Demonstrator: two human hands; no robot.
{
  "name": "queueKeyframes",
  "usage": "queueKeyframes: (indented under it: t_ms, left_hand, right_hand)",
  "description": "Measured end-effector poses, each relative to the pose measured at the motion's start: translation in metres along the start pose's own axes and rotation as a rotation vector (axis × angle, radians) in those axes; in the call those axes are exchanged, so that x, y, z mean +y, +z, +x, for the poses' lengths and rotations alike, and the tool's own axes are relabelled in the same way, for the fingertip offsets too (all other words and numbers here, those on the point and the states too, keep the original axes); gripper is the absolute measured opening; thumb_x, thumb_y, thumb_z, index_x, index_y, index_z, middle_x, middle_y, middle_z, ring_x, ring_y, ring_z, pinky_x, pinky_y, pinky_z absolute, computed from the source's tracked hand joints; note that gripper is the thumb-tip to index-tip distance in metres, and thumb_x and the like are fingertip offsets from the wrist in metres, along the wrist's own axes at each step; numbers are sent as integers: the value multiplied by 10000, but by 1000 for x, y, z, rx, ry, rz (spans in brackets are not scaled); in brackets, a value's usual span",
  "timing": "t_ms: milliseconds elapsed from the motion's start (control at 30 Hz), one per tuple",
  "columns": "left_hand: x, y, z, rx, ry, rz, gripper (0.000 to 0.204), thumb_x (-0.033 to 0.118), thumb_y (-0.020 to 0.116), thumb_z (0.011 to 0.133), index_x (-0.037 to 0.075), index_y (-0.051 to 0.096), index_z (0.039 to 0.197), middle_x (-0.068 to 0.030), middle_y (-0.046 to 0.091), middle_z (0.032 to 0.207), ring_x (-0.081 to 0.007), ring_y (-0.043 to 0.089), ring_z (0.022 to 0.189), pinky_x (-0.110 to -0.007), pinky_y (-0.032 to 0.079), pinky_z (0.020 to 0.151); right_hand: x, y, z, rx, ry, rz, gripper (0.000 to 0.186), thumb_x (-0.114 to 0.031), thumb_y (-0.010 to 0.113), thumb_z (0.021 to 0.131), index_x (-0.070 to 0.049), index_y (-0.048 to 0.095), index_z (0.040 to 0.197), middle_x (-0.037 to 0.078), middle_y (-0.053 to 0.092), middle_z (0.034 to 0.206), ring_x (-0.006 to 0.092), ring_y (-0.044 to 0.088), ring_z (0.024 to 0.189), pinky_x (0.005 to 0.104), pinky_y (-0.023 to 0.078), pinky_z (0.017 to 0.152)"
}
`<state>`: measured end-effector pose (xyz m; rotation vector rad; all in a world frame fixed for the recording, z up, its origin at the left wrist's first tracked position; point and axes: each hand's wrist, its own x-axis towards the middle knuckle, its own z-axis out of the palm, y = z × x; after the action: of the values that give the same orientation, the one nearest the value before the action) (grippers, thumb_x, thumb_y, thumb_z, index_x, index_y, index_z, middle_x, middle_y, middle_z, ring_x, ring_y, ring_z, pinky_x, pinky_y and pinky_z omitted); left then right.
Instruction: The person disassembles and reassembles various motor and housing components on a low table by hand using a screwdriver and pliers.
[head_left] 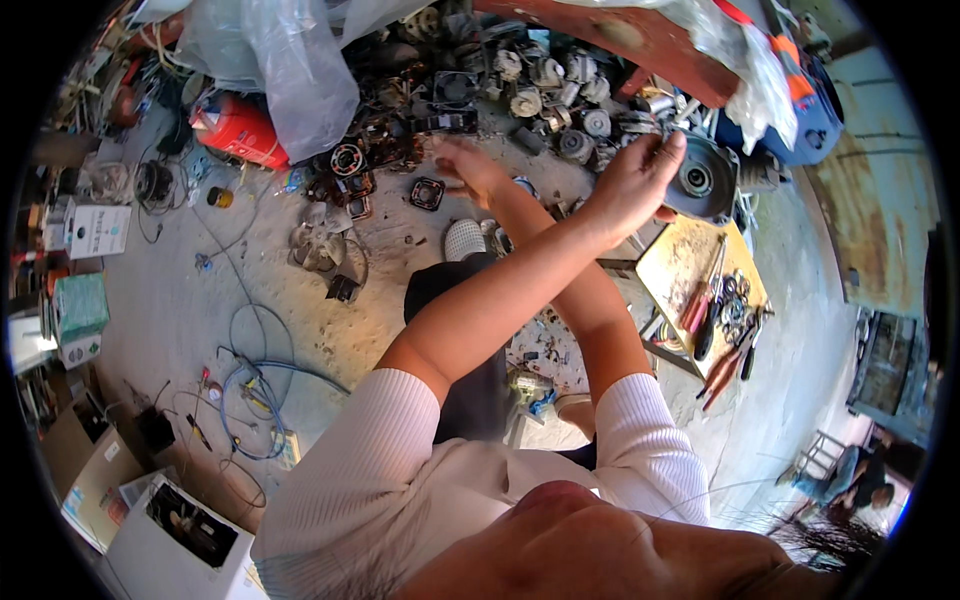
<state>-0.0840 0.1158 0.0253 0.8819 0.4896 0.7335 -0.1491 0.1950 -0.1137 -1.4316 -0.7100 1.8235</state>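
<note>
My arms cross in front of me. Reaching to the right, my left hand (640, 185) grips the rim of a round grey metal motor end cover (712, 185), its hollow side with a central ring facing up. My right hand (468, 168) stretches across to the left, slightly blurred, its fingers apart and holding nothing I can see. Near it on the floor lie a small square stator core (427, 194) and a heap of dark motor parts with copper windings (350, 165). Just below the end cover stands a low board (690, 250) carrying screwdrivers (712, 310), pliers (735, 358) and several bearings (738, 300).
Metal motor housings (545, 85) pile up at the back, beneath a rusty red beam (620, 40). A red container (240, 132) and clear plastic sheeting (300, 80) are at back left. A blue hose (235, 400) and cables loop on the left floor. Another person (855, 478) appears far right.
</note>
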Motion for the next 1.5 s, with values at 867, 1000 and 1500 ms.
queueKeyframes:
  t_ms: [867,1000,1500]
  left_hand:
    - [-87,51,19,-530,-636,-884,742,651,313,953,49,503,1345,-172,622,1200,-369,599,1066,-651,268,1128]
    - [-96,54,22,-423,-646,-891,599,535,372,995,60,531,1324,-168,588,1302,-437,548,1178,-604,375,1095]
    - [-68,66,9,-540,-592,-797,683,524,447,918,24,474,1383,-252,450,1430,-526,308,1373,-724,271,1075]
  right_hand:
    - [108,-219,-384,1227,-89,-1096,433,-437,701,825,-47,612,991,163,653,917,337,672,878,438,528,734]
    - [111,-217,-371,1289,-120,-1117,367,-385,660,857,-34,592,939,162,653,875,342,664,839,433,522,715]
    - [80,-183,-443,1091,-641,-426,377,-200,613,935,-87,560,1290,7,601,745,118,531,715,309,386,838]
